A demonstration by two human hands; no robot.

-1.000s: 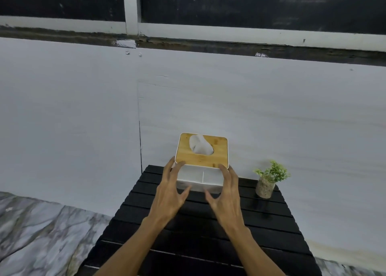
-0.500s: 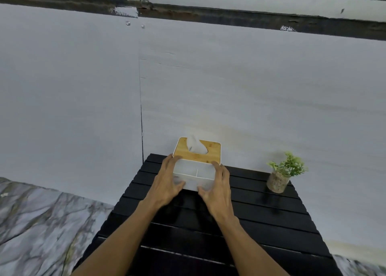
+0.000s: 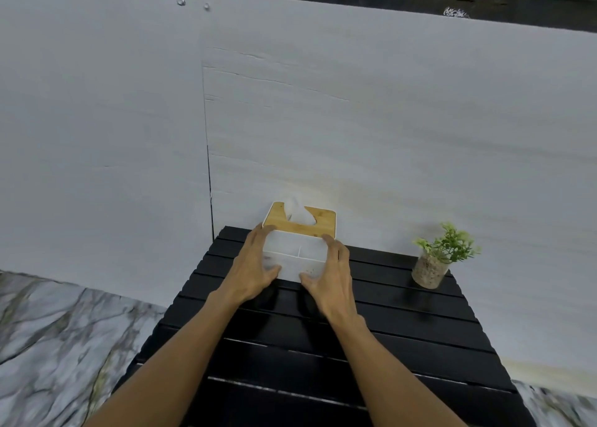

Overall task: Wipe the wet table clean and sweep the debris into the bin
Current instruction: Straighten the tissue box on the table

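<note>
Gripping the tissue box [image 3: 298, 249] at the black bench's [image 3: 323, 346] far edge, left hand [image 3: 255, 270] and right hand [image 3: 329, 276] clamp its sides; I'd lift level, sparing the potted plant [image 3: 441, 257].

We see a black slatted table [image 3: 371, 336] carrying a white box [image 3: 295, 260] with a light tan wooden lid [image 3: 318, 221] and a white tissue [image 3: 298, 213] poking out. The plant [image 3: 447, 244] has green leaves above a speckled beige and brown pot [image 3: 429, 272]. The wall [image 3: 387, 119] is pale grey-white with faint streaks, and the floor [image 3: 48, 339] is grey-white marble veined in dark grey and yellowish brown.
</note>
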